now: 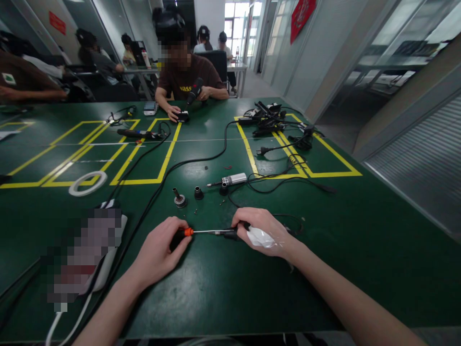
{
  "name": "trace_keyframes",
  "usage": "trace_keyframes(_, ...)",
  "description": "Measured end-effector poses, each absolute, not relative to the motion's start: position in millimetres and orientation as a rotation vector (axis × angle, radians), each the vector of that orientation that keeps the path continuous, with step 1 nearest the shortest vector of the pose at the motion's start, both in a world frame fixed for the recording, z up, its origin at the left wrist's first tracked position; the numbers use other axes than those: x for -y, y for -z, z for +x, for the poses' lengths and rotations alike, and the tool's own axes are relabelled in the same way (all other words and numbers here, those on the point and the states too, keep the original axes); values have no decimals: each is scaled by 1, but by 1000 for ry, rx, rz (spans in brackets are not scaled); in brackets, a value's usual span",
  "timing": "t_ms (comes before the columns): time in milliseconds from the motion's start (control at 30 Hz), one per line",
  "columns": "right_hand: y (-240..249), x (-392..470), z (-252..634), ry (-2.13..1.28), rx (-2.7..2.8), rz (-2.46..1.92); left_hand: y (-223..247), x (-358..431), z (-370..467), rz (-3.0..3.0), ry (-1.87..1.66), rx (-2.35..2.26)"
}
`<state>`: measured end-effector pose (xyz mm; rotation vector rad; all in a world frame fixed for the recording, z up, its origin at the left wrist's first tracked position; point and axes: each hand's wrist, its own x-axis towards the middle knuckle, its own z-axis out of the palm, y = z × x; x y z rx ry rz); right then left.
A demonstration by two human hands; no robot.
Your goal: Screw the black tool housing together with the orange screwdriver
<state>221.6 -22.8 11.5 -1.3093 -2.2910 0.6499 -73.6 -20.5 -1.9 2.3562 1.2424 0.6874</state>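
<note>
Between the fingers of my left hand (163, 250) is the orange-and-black handle of a screwdriver (188, 232). Its thin metal shaft points right and lines up with the narrow end of a black part (230, 233); whether the two touch, I cannot tell. My right hand (264, 230) is closed on that black part, whose far end the fingers hide. A crumpled piece of white, see-through plastic (261, 237) lies against the right palm. Beyond my hands lie a metal piece with a round base (180, 200), two small black collars (199, 192), small screws (196, 211) and a silver cylindrical tool core (235, 179).
A phone-like slab (86, 254), blurred out, lies at left among cables, with a white ring (88, 183) behind it. Black tools and cords (268, 117) are heaped at far right. Across the green table (201, 298), a person (192, 72) holds a dark tool.
</note>
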Motion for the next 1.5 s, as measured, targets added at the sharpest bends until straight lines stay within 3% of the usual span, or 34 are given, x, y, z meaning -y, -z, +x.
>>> trace_keyframes(1500, -6, 25, 222, -663, 2285, -1321, 10, 21, -81, 2411, -811, -1101)
